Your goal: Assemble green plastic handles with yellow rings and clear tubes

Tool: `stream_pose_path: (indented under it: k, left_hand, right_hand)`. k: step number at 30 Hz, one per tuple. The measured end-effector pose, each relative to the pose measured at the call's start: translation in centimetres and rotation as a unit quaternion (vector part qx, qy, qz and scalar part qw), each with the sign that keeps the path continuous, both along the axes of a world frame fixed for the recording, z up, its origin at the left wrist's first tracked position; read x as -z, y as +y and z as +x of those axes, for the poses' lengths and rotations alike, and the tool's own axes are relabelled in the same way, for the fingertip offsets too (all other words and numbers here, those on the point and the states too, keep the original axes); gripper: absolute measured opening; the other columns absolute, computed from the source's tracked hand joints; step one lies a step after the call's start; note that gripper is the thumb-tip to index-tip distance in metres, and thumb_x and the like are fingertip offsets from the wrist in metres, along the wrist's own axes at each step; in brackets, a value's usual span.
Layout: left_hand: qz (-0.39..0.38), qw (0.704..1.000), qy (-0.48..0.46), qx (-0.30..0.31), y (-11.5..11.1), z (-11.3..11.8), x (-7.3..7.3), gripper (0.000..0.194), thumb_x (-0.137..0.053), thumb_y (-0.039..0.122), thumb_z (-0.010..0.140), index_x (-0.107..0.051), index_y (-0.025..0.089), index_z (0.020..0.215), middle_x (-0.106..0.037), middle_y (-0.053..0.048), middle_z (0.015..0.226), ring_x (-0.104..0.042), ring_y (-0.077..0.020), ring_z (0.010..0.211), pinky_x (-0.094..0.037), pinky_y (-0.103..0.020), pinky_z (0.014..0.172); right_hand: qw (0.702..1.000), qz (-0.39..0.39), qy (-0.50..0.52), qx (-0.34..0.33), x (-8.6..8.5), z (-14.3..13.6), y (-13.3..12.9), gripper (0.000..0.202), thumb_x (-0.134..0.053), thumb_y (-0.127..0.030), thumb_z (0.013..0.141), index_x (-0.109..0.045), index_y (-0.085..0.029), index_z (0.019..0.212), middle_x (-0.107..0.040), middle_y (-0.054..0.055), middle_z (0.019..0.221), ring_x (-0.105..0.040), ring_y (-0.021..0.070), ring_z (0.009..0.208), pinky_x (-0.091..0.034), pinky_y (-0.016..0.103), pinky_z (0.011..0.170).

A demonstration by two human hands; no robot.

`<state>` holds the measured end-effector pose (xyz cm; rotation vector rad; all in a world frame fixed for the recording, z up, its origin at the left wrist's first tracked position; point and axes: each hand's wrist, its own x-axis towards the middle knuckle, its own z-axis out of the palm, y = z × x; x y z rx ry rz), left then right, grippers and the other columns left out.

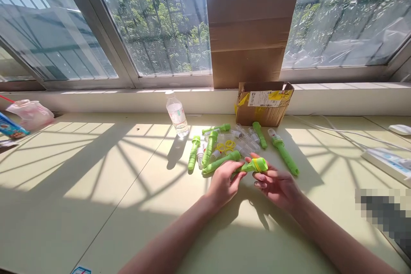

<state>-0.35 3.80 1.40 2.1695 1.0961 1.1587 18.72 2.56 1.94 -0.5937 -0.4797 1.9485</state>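
My left hand [225, 182] pinches the narrow part of a green plastic tube [248, 167] shaped like a small torch. At its flared end sits a yellow ring [256, 165], and the fingers of my right hand [278, 186] hold the tube there. Just beyond lie more green tubes [210, 149], some along the table and some at a slant. Among them are loose yellow rings [229, 144] and several clear plastic pieces [248, 140]. Off to the right lies another green tube [285, 156] with a clear, white-based piece at its far end.
A cardboard box [265, 109] stands open by the window ledge. Left of the pile is a clear bottle [177, 117] with a white cap. A power strip [388, 165] with white cables lies at the right, and a pinkish plastic bag [30, 114] at the far left.
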Motion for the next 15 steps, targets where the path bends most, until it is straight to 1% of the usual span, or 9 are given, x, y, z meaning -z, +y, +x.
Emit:
stream_pose_path:
  k: [7, 11, 15]
  left_hand:
    - [-0.001, 1.0, -0.004, -0.008, -0.23, 0.05, -0.43, 0.021, -0.056, 0.025, 0.088, -0.065, 0.018, 0.105, -0.068, -0.008, 0.096, -0.063, -0.0212, 0.088, -0.05, -0.034, 0.079]
    - [0.004, 1.0, 0.002, -0.011, -0.22, 0.04, -0.4, 0.021, -0.056, 0.025, 0.088, -0.066, 0.018, 0.105, -0.068, -0.008, 0.095, -0.062, -0.0211, 0.086, -0.05, -0.034, 0.077]
    - [0.016, 1.0, 0.006, -0.022, -0.14, 0.05, -0.27, 0.02, -0.057, 0.024, 0.087, -0.068, 0.018, 0.103, -0.068, -0.007, 0.092, -0.062, -0.0205, 0.084, -0.05, -0.033, 0.075]
  right_hand:
    - [1.0, -0.001, 0.01, -0.003, 0.1, -0.08, -0.07, 0.076, -0.064, -0.009, 0.068, -0.047, -0.043, 0.135, -0.063, -0.002, 0.12, -0.054, 0.0109, 0.064, -0.046, 0.025, 0.054]
    - [1.0, -0.002, 0.017, 0.001, 0.12, -0.13, -0.07, 0.079, -0.065, -0.007, 0.066, -0.047, -0.04, 0.136, -0.064, 0.0, 0.118, -0.054, 0.0117, 0.064, -0.046, 0.025, 0.052]
    - [1.0, 0.006, 0.009, -0.004, 0.12, -0.21, -0.14, 0.076, -0.065, -0.007, 0.069, -0.047, -0.039, 0.135, -0.065, 0.0, 0.117, -0.056, 0.0112, 0.067, -0.048, 0.023, 0.055]
